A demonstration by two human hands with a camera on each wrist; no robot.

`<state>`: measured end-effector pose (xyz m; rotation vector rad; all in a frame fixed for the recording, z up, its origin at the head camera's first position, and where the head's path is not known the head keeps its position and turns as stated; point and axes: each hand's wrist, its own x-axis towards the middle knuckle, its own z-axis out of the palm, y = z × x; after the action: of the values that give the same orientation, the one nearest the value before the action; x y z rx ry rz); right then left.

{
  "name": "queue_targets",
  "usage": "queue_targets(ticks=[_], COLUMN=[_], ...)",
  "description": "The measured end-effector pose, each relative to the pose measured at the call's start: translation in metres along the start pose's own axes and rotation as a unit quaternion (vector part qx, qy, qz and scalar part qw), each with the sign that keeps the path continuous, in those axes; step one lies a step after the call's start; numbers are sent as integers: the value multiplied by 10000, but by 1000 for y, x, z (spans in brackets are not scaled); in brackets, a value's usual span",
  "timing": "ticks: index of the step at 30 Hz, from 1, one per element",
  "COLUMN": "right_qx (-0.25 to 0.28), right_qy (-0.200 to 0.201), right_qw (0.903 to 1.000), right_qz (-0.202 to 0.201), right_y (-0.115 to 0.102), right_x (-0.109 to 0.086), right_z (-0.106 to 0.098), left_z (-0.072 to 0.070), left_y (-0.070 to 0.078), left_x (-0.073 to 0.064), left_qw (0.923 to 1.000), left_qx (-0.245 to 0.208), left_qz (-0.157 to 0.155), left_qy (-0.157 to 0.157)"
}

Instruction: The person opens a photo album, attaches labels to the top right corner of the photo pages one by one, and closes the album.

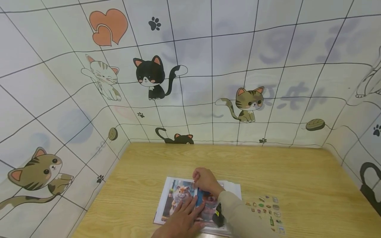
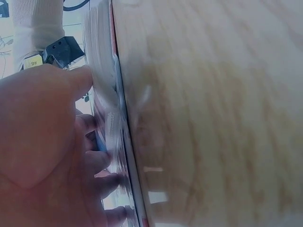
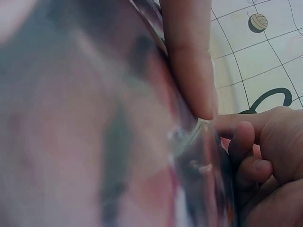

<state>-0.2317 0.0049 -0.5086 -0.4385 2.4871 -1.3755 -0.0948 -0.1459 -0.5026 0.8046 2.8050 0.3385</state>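
One open photo album lies flat on the wooden table, close in front of the person, and its spread looks wider from side to side than from front to back. The left hand comes in from the near edge and rests palm down with its fingers spread and nearly straight, across the fold and over parts of both pages. The right hand reaches in from the right, past the left fingertips, to the far end of the fold, so it is the nearer of the two to the top edge of the pages. Its fingers are curled; the right wrist view is blurred and close, so I cannot tell whether they pinch the clear plastic there or only touch it. The pages look like clear sleeves with pictures in them: a hamster photo fills the left page, and a second photo on the right page is partly covered by the right forearm and its black wrist camera. A group of small stickers lies on the table to the right of the album, beside the right sleeve.
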Motion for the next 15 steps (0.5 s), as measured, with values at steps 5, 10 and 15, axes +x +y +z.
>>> queue_targets(ticks=[5, 10, 15], right_qx=[-35, -38, -82], right_qy=[54, 156, 223], right_qw=[10000, 9998, 9997], right_qz=[-54, -110, -87], right_y=[0, 0, 0], right_x=[0, 1, 1], right_z=[1, 2, 2], left_z=[0, 0, -1], left_y=[0, 2, 3], left_x=[0, -1, -1], left_qw=[10000, 9999, 9999], left_qx=[72, 108, 107], left_qz=[15, -16, 42], left_qy=[39, 31, 78])
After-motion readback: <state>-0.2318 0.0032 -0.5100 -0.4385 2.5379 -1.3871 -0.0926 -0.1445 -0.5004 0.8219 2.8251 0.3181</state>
